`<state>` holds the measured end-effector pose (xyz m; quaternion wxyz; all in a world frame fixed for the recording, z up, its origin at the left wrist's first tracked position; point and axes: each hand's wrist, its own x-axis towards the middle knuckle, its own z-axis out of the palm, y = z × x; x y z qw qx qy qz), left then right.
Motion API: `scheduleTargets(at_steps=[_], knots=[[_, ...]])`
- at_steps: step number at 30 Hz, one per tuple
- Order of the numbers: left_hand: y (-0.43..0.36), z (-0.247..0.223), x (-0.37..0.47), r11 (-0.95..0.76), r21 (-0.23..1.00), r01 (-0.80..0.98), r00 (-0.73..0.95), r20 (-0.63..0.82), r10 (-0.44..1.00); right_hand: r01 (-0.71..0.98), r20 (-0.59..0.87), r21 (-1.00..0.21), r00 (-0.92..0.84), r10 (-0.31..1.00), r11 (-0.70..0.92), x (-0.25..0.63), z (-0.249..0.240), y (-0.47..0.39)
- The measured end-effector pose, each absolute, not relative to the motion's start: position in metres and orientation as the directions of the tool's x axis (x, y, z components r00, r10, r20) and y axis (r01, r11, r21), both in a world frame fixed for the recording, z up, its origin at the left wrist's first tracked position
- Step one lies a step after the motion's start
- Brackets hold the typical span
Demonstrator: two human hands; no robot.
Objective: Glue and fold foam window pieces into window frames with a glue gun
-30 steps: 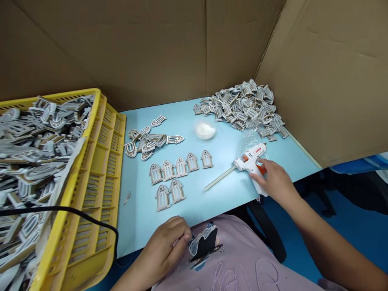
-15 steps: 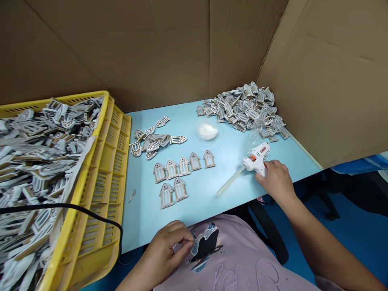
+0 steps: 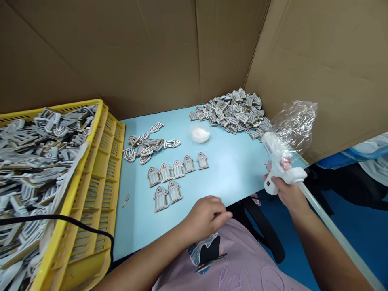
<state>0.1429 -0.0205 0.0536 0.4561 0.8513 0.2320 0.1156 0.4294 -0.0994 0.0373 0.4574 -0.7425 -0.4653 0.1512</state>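
Note:
My right hand (image 3: 289,194) grips a white glue gun (image 3: 277,161) above the table's right edge, with a long glue stick running back toward the lower right. Crumpled clear plastic (image 3: 298,123) hangs at the gun's front end. My left hand (image 3: 209,216) is curled over the front edge of the table, its fingers bent in; whether anything is inside cannot be made out. Beyond it, several small arched window pieces (image 3: 178,168) stand out in two rows on the light blue table (image 3: 224,173). A loose group of similar pieces (image 3: 147,150) lies behind them at the left.
A yellow crate (image 3: 100,161) full of such pieces fills the left side, a black cable (image 3: 69,218) crossing it. A small bowl of white material (image 3: 200,134) sits mid-table near a large heap of pieces (image 3: 233,111). Cardboard walls (image 3: 151,52) enclose the back and right.
My right hand has lifted the glue gun off the table and turned it, moving it right; the clear plastic has risen with it. My left hand has moved right and up toward the table edge.

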Motion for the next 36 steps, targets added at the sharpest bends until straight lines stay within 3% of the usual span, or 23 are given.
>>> scheduleTargets(at_steps=[2,5,6,9,12,15,19,23,28,36], knots=[[-0.02,0.059,0.172,-0.476,0.85,0.226,0.893,0.015,0.45,0.497,0.188,-0.862,0.496,0.848,-0.099,0.427,0.035,-0.105],[-0.023,0.071,0.207,-0.519,0.854,0.046,0.971,0.085,0.225,0.477,0.203,-0.877,0.486,0.85,-0.064,0.427,0.032,-0.115],[-0.024,0.076,0.217,-0.511,0.859,0.02,0.967,0.114,0.23,0.489,0.213,-0.87,0.491,0.845,-0.065,0.427,0.032,-0.119],[-0.021,0.089,0.242,-0.333,0.942,0.048,0.854,0.134,0.503,0.574,0.263,-0.813,0.512,0.818,-0.097,0.425,0.032,-0.123],[-0.01,0.097,0.262,-0.079,0.995,0.059,0.677,0.018,0.736,0.665,0.311,-0.734,0.512,0.8,-0.14,0.417,0.031,-0.112],[0.007,0.095,0.273,0.017,0.999,0.044,0.525,-0.038,0.85,0.697,0.313,-0.694,0.516,0.797,-0.18,0.408,0.031,-0.094],[0.036,0.081,0.27,0.155,0.986,-0.057,0.461,-0.112,0.881,0.668,0.264,-0.719,0.52,0.812,-0.194,0.411,0.03,-0.078],[0.065,0.065,0.259,0.245,0.963,-0.109,0.383,-0.187,0.904,0.545,0.171,-0.816,0.546,0.82,-0.192,0.424,0.028,-0.076],[0.088,0.052,0.25,0.31,0.941,-0.136,0.317,-0.255,0.913,0.254,0.02,-0.959,0.495,0.868,-0.123,0.442,0.027,-0.085],[0.097,0.032,0.246,0.282,0.955,-0.09,0.286,-0.246,0.926,-0.021,-0.032,-0.999,0.339,0.94,-0.026,0.464,0.029,-0.107]])
